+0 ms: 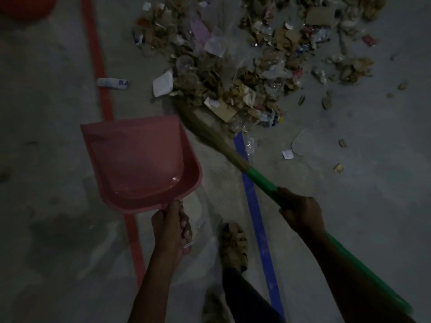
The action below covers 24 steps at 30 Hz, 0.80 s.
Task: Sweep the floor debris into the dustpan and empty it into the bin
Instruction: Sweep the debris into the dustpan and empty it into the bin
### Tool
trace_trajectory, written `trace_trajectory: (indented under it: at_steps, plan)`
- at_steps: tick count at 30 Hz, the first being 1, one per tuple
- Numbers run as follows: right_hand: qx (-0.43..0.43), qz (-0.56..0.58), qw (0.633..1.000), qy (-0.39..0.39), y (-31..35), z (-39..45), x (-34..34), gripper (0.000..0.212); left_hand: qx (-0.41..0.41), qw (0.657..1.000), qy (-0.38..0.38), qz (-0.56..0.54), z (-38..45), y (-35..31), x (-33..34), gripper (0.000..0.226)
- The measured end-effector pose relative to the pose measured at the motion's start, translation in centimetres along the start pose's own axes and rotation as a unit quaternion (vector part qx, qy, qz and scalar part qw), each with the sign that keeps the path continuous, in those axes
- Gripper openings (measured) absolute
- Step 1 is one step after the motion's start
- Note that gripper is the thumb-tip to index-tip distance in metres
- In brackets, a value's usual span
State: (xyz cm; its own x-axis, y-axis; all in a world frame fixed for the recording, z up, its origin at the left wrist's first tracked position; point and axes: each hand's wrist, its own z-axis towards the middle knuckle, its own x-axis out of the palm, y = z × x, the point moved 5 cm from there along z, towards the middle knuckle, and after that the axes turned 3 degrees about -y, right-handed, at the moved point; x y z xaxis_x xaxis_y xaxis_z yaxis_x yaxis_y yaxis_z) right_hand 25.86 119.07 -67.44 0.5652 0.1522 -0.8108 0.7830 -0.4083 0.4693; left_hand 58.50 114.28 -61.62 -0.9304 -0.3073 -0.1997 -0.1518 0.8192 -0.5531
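On the dim grey concrete floor [349,206], seen from the head view, a wide heap of mixed debris [233,66] of torn cardboard, paper scraps, dry leaves and clear plastic film spreads across the upper centre and upper right. Left hand [171,226]: fingers curled round the handle of the pink plastic dustpan [140,159], gripping it at the pan's near end. The dustpan's open mouth faces away from the person, toward the heap, and its interior holds no visible debris; whether its front lip touches the floor cannot be told. Right hand [300,212]: fingers wrapped firmly round the green handle of a straw-bristled broom [261,180]. The broom runs diagonally from lower right to upper left, its green shaft passing beneath the right forearm, and its tan bristles [205,129] reach the near edge of the heap, just beside the dustpan's right front corner. A red floor stripe [98,59] runs from the top of the view down beneath the dustpan and reappears beside the left wrist. A blue floor stripe [258,229] runs between the two arms, from near the bristles toward the bottom edge. A sandalled foot [234,245] stands between the arms, just left of the blue stripe. A small white wrapper with blue lettering [113,83] lies across the red stripe, apart from the heap. Loose fragments lie scattered at right, and a red rounded object [25,5], partly cut off, sits at the upper left corner.
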Motion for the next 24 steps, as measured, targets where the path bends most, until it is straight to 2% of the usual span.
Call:
trace_trajectory:
  at_steps: [6,10,13,17,20,24]
  plan:
    - [0.005,0.029,0.997,0.067,4.6,0.2,4.0,0.060,0.001,0.999,-0.028,-0.019,3.0,-2.8,-4.7,0.034]
    - [-0.006,0.062,0.996,0.067,10.0,1.8,6.8,0.058,-0.009,0.998,-0.044,-0.036,5.9,-3.9,-9.5,0.034]
    - [0.001,0.092,0.993,0.080,15.3,3.7,9.4,0.061,-0.014,0.998,-0.048,-0.036,8.4,-5.2,-13.4,0.030]
    - [-0.035,0.100,0.991,0.076,24.2,6.6,13.7,0.062,-0.025,0.998,-0.052,-0.037,10.7,-8.3,-18.0,0.043]
    - [-0.085,0.095,0.990,0.065,31.2,9.1,16.9,0.059,-0.033,0.998,-0.056,-0.027,12.6,-11.3,-20.9,0.036]
    - [-0.101,0.047,0.987,0.112,38.5,13.6,21.5,0.058,-0.048,0.997,-0.061,0.010,15.8,-14.8,-24.0,0.028]
